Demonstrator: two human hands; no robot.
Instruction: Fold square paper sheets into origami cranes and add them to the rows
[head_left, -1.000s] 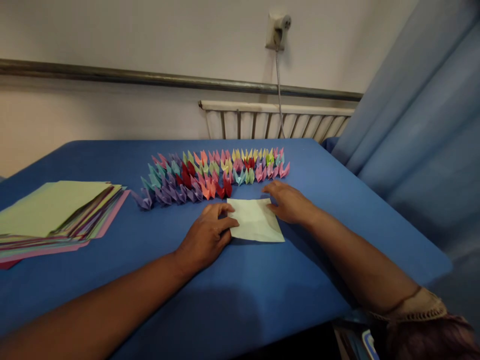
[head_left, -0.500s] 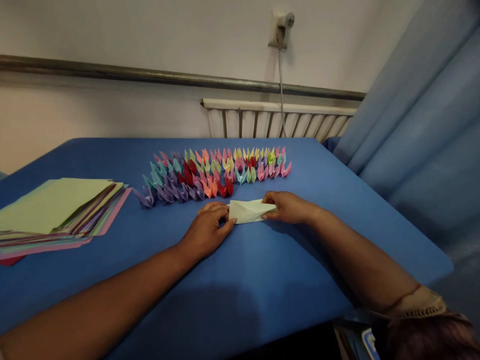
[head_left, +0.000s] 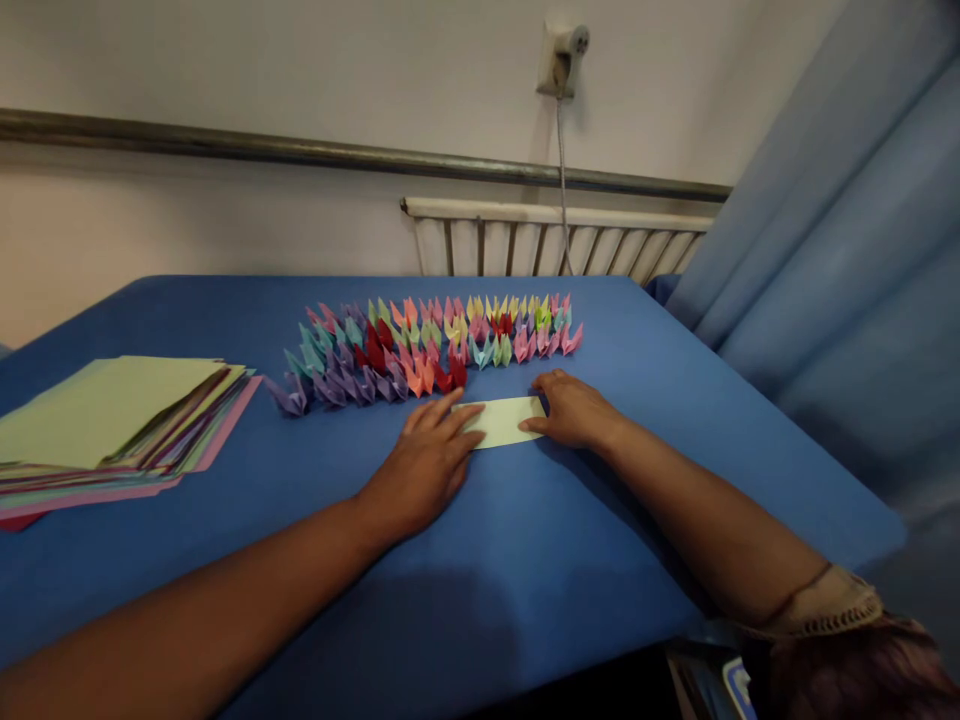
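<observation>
Grip: left hand [head_left: 420, 470] and right hand [head_left: 577, 410] unclenched, touching opposite ends of one pale paper strip [head_left: 501, 423]; strip flat, well in from the edges of the desk [head_left: 600, 570]; presumably light, thin, easily creased; best held at its short ends.

I'm in a plain room, home or ward I can't tell: a radiator [head_left: 487, 210], pipe [head_left: 300, 152] and socket [head_left: 547, 78] line the wall [head_left: 337, 70] past the table's [head_left: 600, 540] far edge, a curtain [head_left: 825, 220] beyond its right.
</observation>
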